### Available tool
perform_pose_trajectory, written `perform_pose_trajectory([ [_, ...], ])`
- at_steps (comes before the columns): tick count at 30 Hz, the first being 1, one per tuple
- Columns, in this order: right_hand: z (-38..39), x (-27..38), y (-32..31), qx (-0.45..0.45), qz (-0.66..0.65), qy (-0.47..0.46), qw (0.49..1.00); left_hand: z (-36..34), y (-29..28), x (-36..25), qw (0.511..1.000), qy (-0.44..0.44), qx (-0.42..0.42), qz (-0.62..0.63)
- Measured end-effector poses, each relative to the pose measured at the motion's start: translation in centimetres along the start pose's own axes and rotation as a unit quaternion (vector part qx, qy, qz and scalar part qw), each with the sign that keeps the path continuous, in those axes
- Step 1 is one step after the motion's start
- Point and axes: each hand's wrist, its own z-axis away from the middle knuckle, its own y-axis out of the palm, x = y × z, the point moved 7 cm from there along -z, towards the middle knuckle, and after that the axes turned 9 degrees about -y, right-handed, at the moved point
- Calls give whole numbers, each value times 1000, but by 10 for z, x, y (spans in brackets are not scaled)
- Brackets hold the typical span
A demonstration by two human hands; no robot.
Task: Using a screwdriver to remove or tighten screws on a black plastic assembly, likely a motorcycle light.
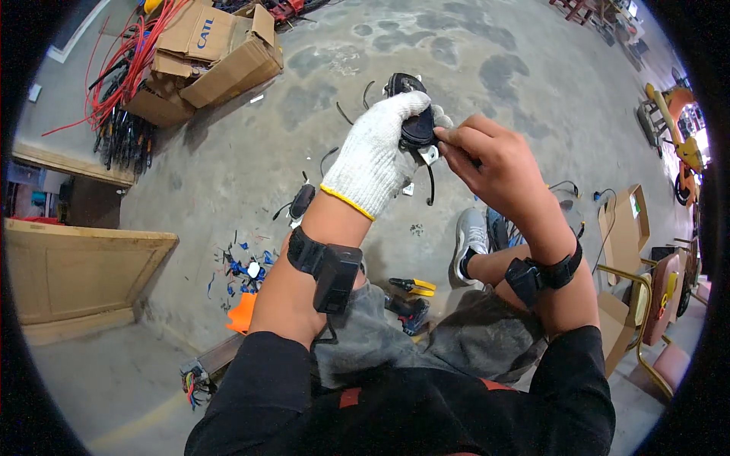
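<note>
In front of me, my left hand (378, 152), in a white knit glove with a yellow cuff, is wrapped around a black oval device (417, 131). Part of the device shows beyond the thumb, and thin black wires stick out around it. A white tag (430, 155) hangs at its near end, beside a dangling black cable (431, 187). My bare right hand (487, 156) is closed in a pinch against the device's right edge; what lies between its fingertips is hidden. A similar black device (303, 202) rests on the floor left of my gloved wrist.
Yellow-handled pliers (413, 286) and a dark power tool (411, 313) lie by my legs. Blue and black scraps (242, 267) litter the floor to the left. Cardboard boxes (217, 64) and red cables (129, 57) are at far left. A chair (660, 300) stands at right.
</note>
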Motion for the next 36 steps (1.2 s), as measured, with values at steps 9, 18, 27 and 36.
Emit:
perform_pose_trajectory([
  [9, 1, 0, -5, 4, -11, 37, 999, 7, 7, -1, 1000, -10, -17, -16],
  [18, 24, -57, -36, -256, -467, 304, 790, 17, 19, -2, 999, -11, -5, 32],
  [27, 37, -90, -30, -488, -607, 254, 573, 11, 22, 10, 998, -55, -38, -5],
  [36, 20, -49, -56, -352, -366, 182, 842, 11, 16, 2, 998, 3, -66, -8],
])
